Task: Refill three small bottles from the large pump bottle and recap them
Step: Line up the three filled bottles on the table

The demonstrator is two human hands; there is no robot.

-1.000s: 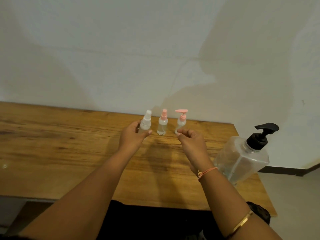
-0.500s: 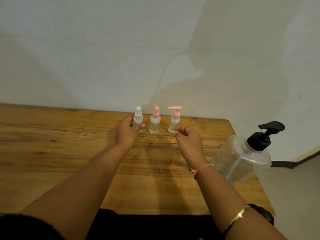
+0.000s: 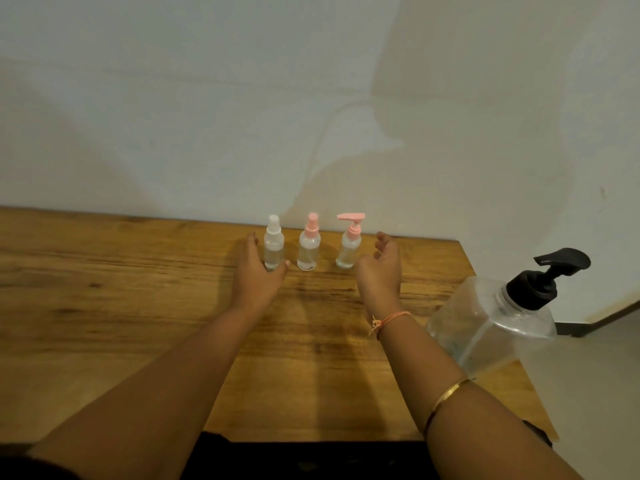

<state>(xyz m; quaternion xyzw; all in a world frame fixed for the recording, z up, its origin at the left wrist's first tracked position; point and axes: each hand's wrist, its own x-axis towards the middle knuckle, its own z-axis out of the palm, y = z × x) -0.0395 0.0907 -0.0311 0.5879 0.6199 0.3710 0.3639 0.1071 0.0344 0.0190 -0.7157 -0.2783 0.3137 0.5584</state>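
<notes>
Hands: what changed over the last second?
The right hand released the pink pump-top bottle and opened to its right. The left hand loosened around the white-capped bottle, contact unclear. The middle bottle and large pump bottle stayed put, caps on.

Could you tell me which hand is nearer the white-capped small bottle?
Left. The left hand flanks the white-capped bottle at its base; the right hand sits right of the pink pump bottle.
</notes>
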